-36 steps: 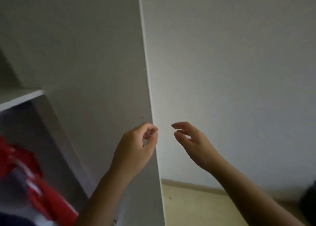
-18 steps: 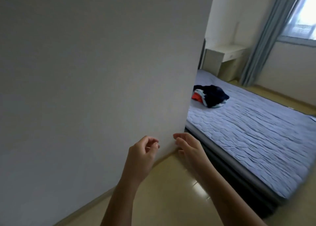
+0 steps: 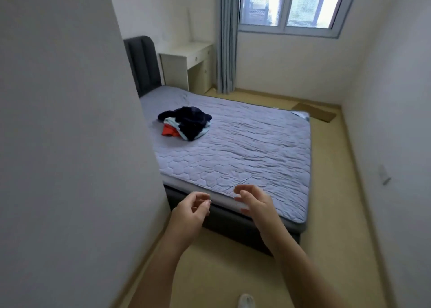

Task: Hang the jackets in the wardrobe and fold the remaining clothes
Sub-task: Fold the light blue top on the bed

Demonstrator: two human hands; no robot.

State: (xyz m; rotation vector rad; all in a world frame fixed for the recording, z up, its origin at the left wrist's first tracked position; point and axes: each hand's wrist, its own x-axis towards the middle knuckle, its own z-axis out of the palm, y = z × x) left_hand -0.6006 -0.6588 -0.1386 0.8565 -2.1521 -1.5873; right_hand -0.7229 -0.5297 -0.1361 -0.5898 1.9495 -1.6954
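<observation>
Lilac quilt (image 3: 245,149) behind loosely curled, seemingly empty hands (image 3: 189,212) (image 3: 255,202).

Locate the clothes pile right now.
Head view, left of centre: the clothes pile lies on the bed, toward the headboard end and close to the bed's left side.

Grey quilted bed (image 3: 256,149), cream desk (image 3: 186,51), grey curtain (image 3: 227,39), bright window (image 3: 291,4), beige floor (image 3: 221,272).

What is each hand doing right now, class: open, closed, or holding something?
Left hand: open, fingers loosely curled, holding nothing.
Right hand: open, fingers relaxed, holding nothing.
</observation>
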